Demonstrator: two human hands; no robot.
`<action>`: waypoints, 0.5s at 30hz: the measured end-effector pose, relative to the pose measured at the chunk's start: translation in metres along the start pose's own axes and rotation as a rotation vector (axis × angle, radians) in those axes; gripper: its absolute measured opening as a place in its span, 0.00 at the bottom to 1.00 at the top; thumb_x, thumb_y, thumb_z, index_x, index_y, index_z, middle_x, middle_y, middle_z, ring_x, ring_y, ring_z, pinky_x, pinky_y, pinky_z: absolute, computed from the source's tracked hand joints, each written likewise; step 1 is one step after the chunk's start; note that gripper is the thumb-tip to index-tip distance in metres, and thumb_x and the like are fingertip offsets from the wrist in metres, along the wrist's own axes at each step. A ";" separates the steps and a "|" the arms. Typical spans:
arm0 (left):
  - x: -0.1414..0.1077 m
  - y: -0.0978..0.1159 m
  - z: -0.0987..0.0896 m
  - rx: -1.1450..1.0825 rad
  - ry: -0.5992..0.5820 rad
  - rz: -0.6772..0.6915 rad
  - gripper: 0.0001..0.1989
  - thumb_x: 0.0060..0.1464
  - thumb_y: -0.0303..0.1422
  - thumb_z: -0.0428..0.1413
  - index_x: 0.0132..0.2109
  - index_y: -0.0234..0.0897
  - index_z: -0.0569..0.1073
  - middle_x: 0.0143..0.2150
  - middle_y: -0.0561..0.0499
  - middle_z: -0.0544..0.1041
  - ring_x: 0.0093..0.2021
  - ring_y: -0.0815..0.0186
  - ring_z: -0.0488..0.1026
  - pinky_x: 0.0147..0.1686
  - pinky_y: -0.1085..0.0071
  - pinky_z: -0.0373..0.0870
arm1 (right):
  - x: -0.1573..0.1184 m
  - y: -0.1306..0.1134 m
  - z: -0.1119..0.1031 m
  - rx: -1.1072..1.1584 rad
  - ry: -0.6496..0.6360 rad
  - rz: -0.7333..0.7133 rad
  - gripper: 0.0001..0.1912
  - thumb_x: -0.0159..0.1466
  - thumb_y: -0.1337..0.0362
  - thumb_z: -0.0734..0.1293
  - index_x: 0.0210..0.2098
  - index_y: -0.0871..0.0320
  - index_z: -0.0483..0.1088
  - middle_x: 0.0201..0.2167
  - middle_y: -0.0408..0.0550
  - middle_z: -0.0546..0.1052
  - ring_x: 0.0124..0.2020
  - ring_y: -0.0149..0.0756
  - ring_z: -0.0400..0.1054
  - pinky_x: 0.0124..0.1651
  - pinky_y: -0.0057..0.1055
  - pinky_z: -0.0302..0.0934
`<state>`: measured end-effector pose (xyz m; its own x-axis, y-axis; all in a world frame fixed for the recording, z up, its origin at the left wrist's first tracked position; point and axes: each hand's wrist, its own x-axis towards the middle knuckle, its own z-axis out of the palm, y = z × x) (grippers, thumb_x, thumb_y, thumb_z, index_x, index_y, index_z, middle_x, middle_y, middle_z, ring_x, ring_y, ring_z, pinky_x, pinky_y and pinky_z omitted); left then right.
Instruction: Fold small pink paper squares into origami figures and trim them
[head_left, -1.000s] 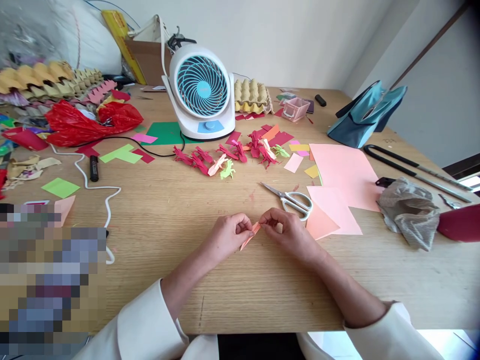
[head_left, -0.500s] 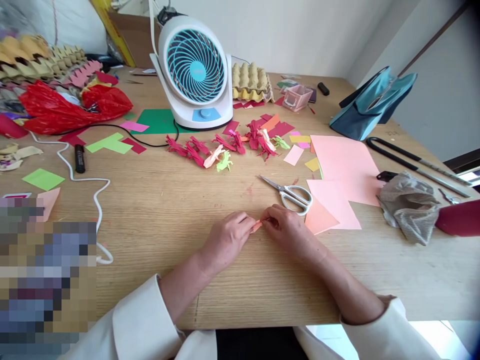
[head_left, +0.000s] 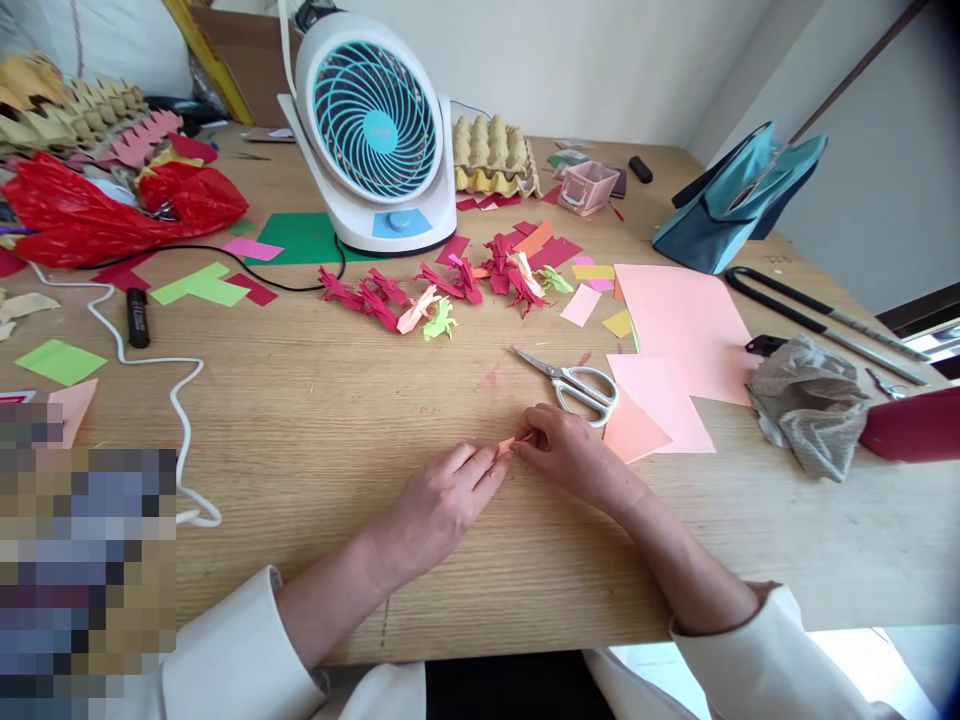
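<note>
A small folded orange paper piece (head_left: 507, 445) lies between my two hands, low over the wooden table. My left hand (head_left: 448, 495) has its fingers closed on the left end of the piece. The fingertips of my right hand (head_left: 561, 448) pinch the other end. Just beyond my right hand lie scissors (head_left: 579, 388) with white handles, their blades pointing left. Pink sheets (head_left: 667, 405) and an orange sheet (head_left: 631, 425) are right of the scissors. Folded paper figures (head_left: 431, 290) in red, pink and green stand in a row farther back.
A white fan (head_left: 379, 130) stands at the back, with egg trays (head_left: 491, 155) beside it. A white cable (head_left: 180, 400) and a black marker (head_left: 138, 318) lie at left. Grey cloth (head_left: 810, 400) and a blue bag (head_left: 735, 205) are at right.
The view has shifted slightly. My left hand has slid a little left and down, its fingers now flatter along the orange piece. My right hand keeps its pinch.
</note>
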<state>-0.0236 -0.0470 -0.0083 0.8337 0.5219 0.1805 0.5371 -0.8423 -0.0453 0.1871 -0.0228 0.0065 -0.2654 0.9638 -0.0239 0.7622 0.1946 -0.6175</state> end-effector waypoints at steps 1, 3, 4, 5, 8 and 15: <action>0.000 0.000 0.000 0.000 0.004 0.003 0.23 0.63 0.22 0.44 0.64 0.25 0.59 0.56 0.41 0.73 0.49 0.60 0.69 0.48 0.64 0.68 | 0.000 0.000 0.000 0.000 -0.008 0.009 0.06 0.60 0.69 0.68 0.27 0.58 0.67 0.27 0.42 0.70 0.28 0.29 0.63 0.31 0.25 0.53; -0.001 0.000 0.000 -0.003 0.012 -0.001 0.23 0.64 0.22 0.43 0.64 0.25 0.60 0.56 0.41 0.73 0.48 0.60 0.69 0.48 0.64 0.68 | 0.000 0.000 -0.001 0.002 -0.015 0.028 0.06 0.60 0.69 0.68 0.27 0.58 0.68 0.28 0.42 0.70 0.28 0.28 0.63 0.31 0.25 0.53; -0.001 0.000 0.000 -0.006 0.012 -0.006 0.23 0.64 0.22 0.43 0.64 0.25 0.60 0.55 0.42 0.73 0.48 0.61 0.69 0.48 0.64 0.68 | 0.000 0.000 -0.001 0.004 -0.013 0.035 0.06 0.60 0.69 0.68 0.27 0.59 0.68 0.28 0.42 0.70 0.28 0.27 0.63 0.31 0.25 0.53; -0.001 0.000 0.000 -0.011 0.010 -0.014 0.23 0.63 0.21 0.43 0.64 0.25 0.60 0.55 0.42 0.74 0.48 0.61 0.69 0.48 0.64 0.69 | 0.001 0.000 -0.001 0.006 -0.009 0.038 0.05 0.60 0.69 0.68 0.27 0.59 0.69 0.29 0.42 0.70 0.28 0.27 0.63 0.31 0.25 0.54; 0.000 0.000 0.000 -0.026 0.012 -0.029 0.22 0.63 0.21 0.44 0.63 0.26 0.62 0.54 0.42 0.74 0.47 0.61 0.69 0.47 0.64 0.69 | 0.002 0.003 0.001 0.008 -0.010 0.044 0.05 0.59 0.69 0.68 0.27 0.59 0.69 0.31 0.42 0.69 0.28 0.27 0.64 0.32 0.26 0.55; 0.002 -0.003 0.005 -0.047 0.032 -0.013 0.20 0.62 0.21 0.45 0.60 0.26 0.65 0.52 0.41 0.74 0.45 0.61 0.70 0.44 0.65 0.70 | 0.011 0.000 0.000 -0.088 -0.068 0.109 0.09 0.58 0.62 0.71 0.26 0.58 0.69 0.31 0.43 0.70 0.29 0.28 0.64 0.30 0.27 0.53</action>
<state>-0.0223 -0.0429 -0.0123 0.8220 0.5287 0.2117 0.5403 -0.8415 0.0035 0.1845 -0.0124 0.0064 -0.2153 0.9662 -0.1415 0.8367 0.1078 -0.5369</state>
